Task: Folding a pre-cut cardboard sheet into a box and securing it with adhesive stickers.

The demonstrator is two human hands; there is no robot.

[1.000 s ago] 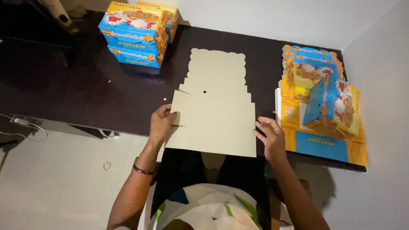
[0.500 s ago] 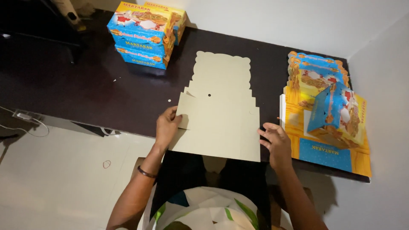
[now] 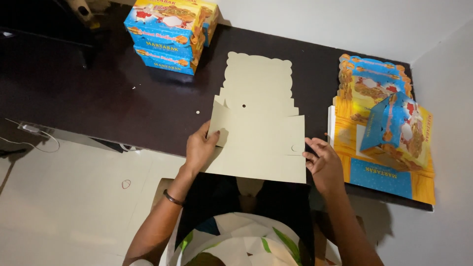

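Head view: one unfolded beige box blank on the dark worktop; left hand and right hand each grip an edge; two folded boxes stacked far left.

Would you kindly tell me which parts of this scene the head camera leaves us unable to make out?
- Printed side of the flat cardboard box blank: head view, it lies face down.
- Left hand thumb tip: head view, tucked under the blank's side flap.
- Flat printed blanks: head view, their count is hidden by the half-folded box on top.
- Stacked finished boxes: head view, cut off by the top edge.
- Right hand palm: head view, turned down.
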